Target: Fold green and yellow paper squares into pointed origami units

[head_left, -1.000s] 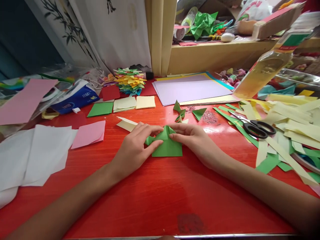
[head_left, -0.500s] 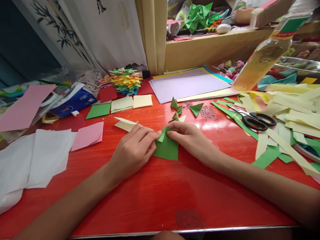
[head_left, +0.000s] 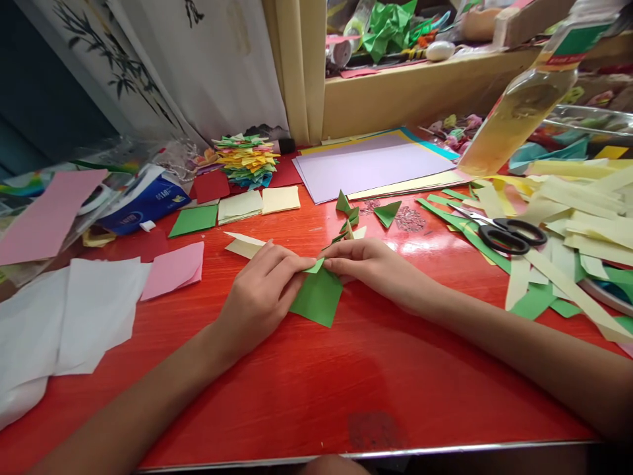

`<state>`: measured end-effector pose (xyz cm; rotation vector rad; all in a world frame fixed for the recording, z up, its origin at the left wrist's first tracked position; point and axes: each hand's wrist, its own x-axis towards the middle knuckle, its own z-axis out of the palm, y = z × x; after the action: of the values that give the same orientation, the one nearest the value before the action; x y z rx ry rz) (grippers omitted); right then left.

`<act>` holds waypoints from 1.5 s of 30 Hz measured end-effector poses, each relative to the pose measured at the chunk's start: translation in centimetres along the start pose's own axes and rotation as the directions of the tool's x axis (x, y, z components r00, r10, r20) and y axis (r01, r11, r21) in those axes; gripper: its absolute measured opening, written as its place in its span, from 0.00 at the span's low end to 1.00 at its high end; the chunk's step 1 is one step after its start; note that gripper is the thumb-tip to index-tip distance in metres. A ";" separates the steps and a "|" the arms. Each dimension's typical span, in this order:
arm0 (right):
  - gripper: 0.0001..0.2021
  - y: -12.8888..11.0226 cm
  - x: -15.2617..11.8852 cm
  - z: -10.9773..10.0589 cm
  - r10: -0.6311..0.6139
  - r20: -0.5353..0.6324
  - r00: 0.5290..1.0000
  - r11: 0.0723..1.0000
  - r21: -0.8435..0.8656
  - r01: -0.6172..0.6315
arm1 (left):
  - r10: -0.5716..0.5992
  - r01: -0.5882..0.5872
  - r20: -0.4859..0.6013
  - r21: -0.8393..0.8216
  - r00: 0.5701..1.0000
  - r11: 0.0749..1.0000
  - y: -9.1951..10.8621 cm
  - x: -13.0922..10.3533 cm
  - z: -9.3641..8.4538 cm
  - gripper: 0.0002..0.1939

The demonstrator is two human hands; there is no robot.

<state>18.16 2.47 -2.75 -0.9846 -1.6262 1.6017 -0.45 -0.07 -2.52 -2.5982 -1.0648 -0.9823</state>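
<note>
Between my hands is a green square of paper (head_left: 319, 300), its far edge turned over in a small flap. My left hand (head_left: 264, 280) pinches the flap's left side between thumb and fingers. At the far right corner, my right hand (head_left: 376, 267) is closed on the same sheet with thumb and forefinger. A folded cream paper (head_left: 244, 245) lies just beyond my left hand. Past my right hand sit several small folded green pieces (head_left: 347, 208), and a green folded triangle (head_left: 387, 214) lies to their right.
Black-handled scissors (head_left: 512, 236) rest on paper strips (head_left: 583, 218) at the right. A tilted-looking bottle (head_left: 519, 112) stands behind them. Lilac sheets (head_left: 366, 168) lie at the back. Green and cream paper squares (head_left: 240, 206), pink paper (head_left: 174, 270) and white tissues (head_left: 96, 310) are at the left.
The green sheet has turned slightly, its near corner swinging toward me and its body shifting left. The flap at its far edge looks smaller. Both hands keep their pinch.
</note>
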 end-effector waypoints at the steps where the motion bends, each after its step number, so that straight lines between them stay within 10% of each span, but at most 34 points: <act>1: 0.06 -0.1 0.0 0.0 0.017 0.000 1.000 1.000 0.013 -0.017 | -0.001 0.001 -0.003 -0.010 1.000 1.000 0.0 0.0 0.0 0.09; 22: 0.09 -0.2 -0.5 0.5 -0.005 -0.008 1.000 0.987 0.161 0.006 | -0.518 0.481 0.020 -0.403 0.855 0.778 1.2 0.3 -0.1 0.02; 30: 0.10 0.6 -0.3 0.6 -0.050 0.024 0.998 0.935 0.353 0.038 | -0.043 0.043 -0.090 -0.004 0.995 0.999 0.6 0.3 -0.7 0.09; 45: 0.11 0.7 -0.4 0.4 -0.016 -0.014 1.000 0.948 0.319 0.019 | 0.294 -0.296 0.032 0.062 0.955 0.953 -1.2 0.1 -1.1 0.13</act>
<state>18.05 1.90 -3.41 -0.8041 -1.3086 1.7741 -1.80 0.45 -1.78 -2.6176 -0.6711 -0.8340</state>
